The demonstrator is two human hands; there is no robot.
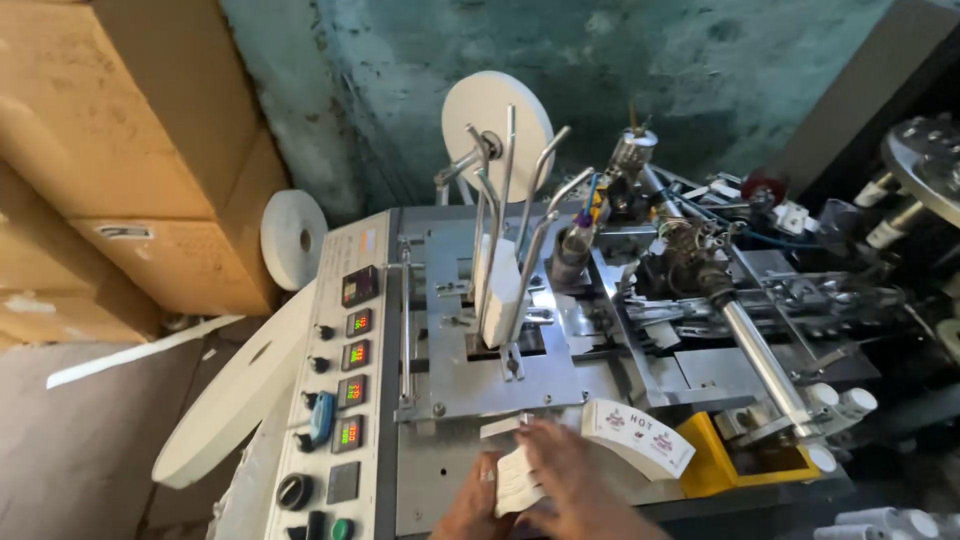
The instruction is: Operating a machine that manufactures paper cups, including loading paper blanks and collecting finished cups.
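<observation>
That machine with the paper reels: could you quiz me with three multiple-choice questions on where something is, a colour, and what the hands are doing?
1. Where are the cardboard boxes?
A. left of the machine
B. on top of it
C. right of it

2. What colour is the tray beside the printed paper stack?
A. blue
B. yellow
C. red

3. What is in the hands?
A. nothing
B. a screwdriver
C. white paper pieces

Answers: 1 A, they are piled at the picture's left; 2 B, its wall looks yellow; 3 C, white sheets show between the fingers.
</observation>
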